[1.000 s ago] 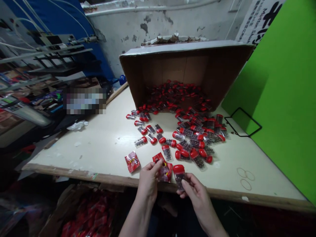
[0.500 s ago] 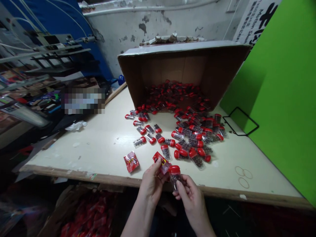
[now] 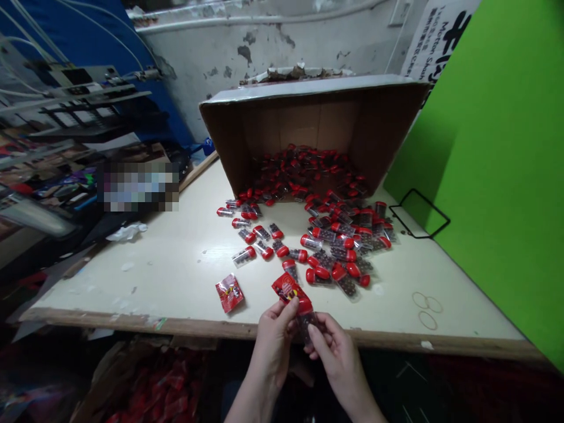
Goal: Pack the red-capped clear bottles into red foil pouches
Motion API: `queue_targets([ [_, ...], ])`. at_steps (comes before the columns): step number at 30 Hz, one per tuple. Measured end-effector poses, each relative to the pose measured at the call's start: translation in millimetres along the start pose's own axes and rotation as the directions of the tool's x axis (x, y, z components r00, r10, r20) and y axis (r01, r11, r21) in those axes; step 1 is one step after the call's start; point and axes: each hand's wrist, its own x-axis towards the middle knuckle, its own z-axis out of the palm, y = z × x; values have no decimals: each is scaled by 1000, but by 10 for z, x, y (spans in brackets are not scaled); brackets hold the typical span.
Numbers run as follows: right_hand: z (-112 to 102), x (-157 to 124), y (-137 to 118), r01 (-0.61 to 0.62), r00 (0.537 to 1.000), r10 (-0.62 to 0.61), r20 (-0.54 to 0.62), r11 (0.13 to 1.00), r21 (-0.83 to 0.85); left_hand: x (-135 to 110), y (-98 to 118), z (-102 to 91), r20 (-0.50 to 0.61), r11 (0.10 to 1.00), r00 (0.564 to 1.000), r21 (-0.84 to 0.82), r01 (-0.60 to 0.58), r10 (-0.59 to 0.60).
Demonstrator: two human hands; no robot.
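left hand (image 3: 273, 338): fingers pinched on a red packet (image 3: 286, 288), right at the front edge of the desk (image 3: 176, 264)
right hand (image 3: 337, 352): closed round a red-capped vial (image 3: 305, 308) that's touching the packet
risk: both hang over the edge, so I'd guess a slippy grip sends the vial to the floor
spare packet (image 3: 229, 292): on the desk, just left
vial pile (image 3: 339, 247): loose, easy to knock rolling
box (image 3: 308, 117): tipped over, more could spill

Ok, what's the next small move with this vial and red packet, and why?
Probably push the clear red-capped plastic vial into the shiny red packet: the left hand holds the packet against its top, and the right hand pinches the vial's lower end.
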Motion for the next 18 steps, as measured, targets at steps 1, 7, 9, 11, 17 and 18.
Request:
queue_targets([
  [1,-4,-1,-1,3,1000,-3,0,1000,-1,-1,5,-5,16,1000,1000,7,5,-5],
  [7,-44,-18,-21,-58,996,46,77,984,167,-21,65,-28,151,996,985,21,83,-86],
  [9,-51,-19,-27,-116,989,86,119,955,273,-43,83,-27,167,996,982,28,83,-87],
  [11,-51,-12,-25,-135,986,97,135,942,308,-66,92,-20,162,997,984,35,72,-76],
  [17,-50,4,-2,-18,996,12,90,998,59,-77,36,-31,168,990,984,138,29,-52],
  [18,-53,-1,-2,5,997,-6,80,1000,6,-67,18,-41,152,987,987,158,21,-45],
])
